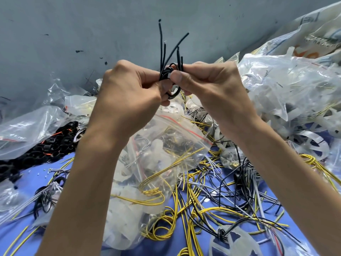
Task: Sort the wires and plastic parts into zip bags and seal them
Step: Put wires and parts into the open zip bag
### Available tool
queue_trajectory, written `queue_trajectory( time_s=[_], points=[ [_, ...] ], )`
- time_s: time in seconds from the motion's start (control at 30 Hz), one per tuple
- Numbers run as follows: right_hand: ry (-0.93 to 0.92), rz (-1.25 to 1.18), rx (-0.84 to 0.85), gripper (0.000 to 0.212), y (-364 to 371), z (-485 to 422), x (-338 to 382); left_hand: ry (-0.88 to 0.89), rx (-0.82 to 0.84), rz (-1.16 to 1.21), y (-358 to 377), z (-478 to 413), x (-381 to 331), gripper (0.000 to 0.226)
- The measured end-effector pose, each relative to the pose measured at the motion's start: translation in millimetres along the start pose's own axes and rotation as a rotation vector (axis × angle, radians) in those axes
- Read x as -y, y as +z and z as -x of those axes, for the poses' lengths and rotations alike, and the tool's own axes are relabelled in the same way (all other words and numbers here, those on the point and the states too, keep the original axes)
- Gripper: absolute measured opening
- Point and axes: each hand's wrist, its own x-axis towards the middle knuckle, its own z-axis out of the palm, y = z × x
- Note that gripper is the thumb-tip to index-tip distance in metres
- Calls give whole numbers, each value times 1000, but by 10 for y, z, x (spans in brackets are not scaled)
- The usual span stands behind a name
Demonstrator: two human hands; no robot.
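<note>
My left hand [129, 91] and my right hand [208, 84] meet in the upper middle of the view, both pinched on a small bundle of black wires [167, 58]. The wire ends stick up above my fingers and a loop hangs below them. Under my hands lies a clear zip bag with a red seal line [166, 163], holding yellow wires and white plastic parts. Loose yellow wires [184, 215], black wires [238, 183] and grey wires cover the blue surface [55, 169]. A translucent white plastic wheel part [230, 242] lies at the bottom right with black wire knotted on it.
A pile of black plastic rings [46, 146] lies at the left, partly under clear bags [27, 126]. Many more clear bags and white plastic wheel parts [304, 141] are heaped at the right. A grey wall [92, 24] stands behind. A printed sack [313, 34] sits at the top right.
</note>
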Motion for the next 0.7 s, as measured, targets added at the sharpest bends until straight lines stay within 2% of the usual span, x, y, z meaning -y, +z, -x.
queue_trajectory(
  time_s=[0.13, 0.27, 0.4, 0.53, 0.7],
  points=[
    [-29, 9, 27, 18, 9, 4, 3, 13, 13, -63, -37, -2, -14, 18],
    [-23, 10, 52, 19, 50, 22, -7, 30, 28, -202, -67, 8, -17, 12],
    [-27, 39, 69, 12, 46, 22, 6, 60, 42, -254, -66, 12, -13, 27],
    [-12, 111, 50, 8, 41, 12, 3, 78, 59, -310, -45, -1, 20, 14],
    [-21, 150, 104, 6, 62, 35, 16, 114, 99, -376, -117, -22, 46, 12]
  ],
)
